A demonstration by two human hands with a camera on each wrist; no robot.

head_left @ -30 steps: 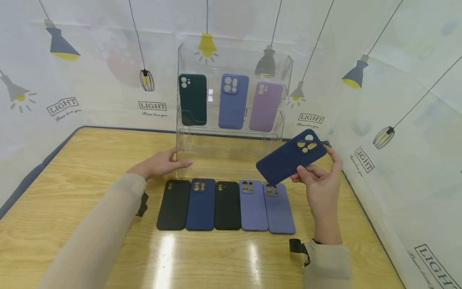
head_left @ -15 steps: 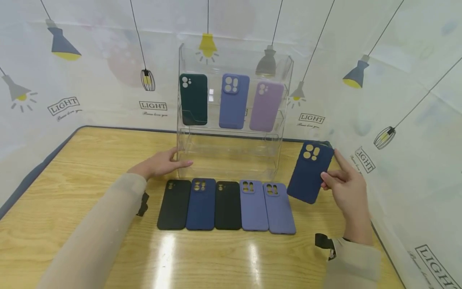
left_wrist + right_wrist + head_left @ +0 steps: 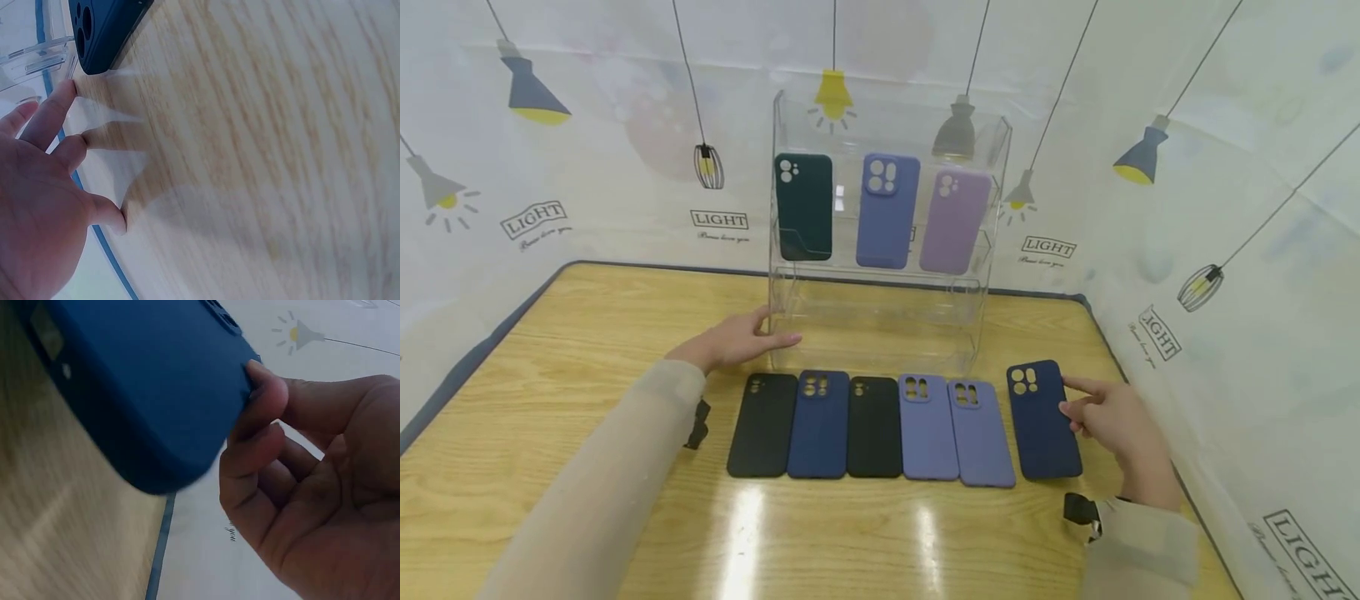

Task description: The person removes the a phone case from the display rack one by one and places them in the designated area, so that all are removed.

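My right hand (image 3: 1123, 425) pinches a navy phone case (image 3: 1045, 425) by its right edge, at the right end of a row of cases. In the right wrist view the lower end of the case seems slightly tilted over the wood. My left hand (image 3: 730, 340) touches the lower left side of a clear acrylic stand (image 3: 872, 333), its fingers loosely spread. Along the row lie a black case (image 3: 762, 429), a blue case (image 3: 817, 429), a second black case (image 3: 874, 429) and two lavender cases, one (image 3: 928, 433) beside the other (image 3: 983, 437).
On the stand's upper tier lean a dark green case (image 3: 805, 208), a periwinkle case (image 3: 887, 212) and a pink-lilac case (image 3: 955, 221). The wooden table (image 3: 820, 542) meets a lamp-printed cloth backdrop (image 3: 625, 100) behind and at the sides.
My right hand has brought the navy case down and right from beside the stand, turning it from slanted to near upright in line with the row. My left hand stays put.
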